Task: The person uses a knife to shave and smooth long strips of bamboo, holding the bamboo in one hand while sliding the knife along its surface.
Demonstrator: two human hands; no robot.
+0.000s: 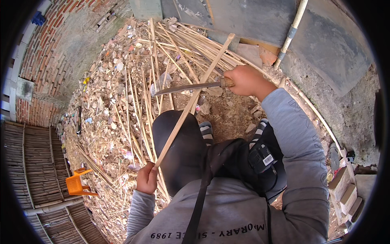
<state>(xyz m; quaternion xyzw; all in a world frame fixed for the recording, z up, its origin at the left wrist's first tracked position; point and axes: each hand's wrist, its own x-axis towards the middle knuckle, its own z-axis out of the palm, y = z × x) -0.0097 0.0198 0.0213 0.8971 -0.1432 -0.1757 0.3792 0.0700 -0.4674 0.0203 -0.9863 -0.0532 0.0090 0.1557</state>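
Note:
My left hand [147, 179] is closed on the lower end of a long, pale bamboo strip [177, 127]. The strip slants up and to the right over my left knee, its far end above the ground. In my right hand [246, 81] is the wooden handle of a machete [189, 87], fingers wrapped round it. Its long dark blade points left and crosses the strip near the upper middle; whether the edge touches the strip I cannot tell. Several cut bamboo strips [136, 110] lie on the ground to the left and ahead.
Dry leaves and litter [101, 110] cover the ground. A brick wall [48, 61] stands at the left, with a small orange plastic chair [76, 184] below it. Grey panels [252, 18] and an upright pole [290, 34] are ahead. Wood blocks [346, 193] are stacked at the right.

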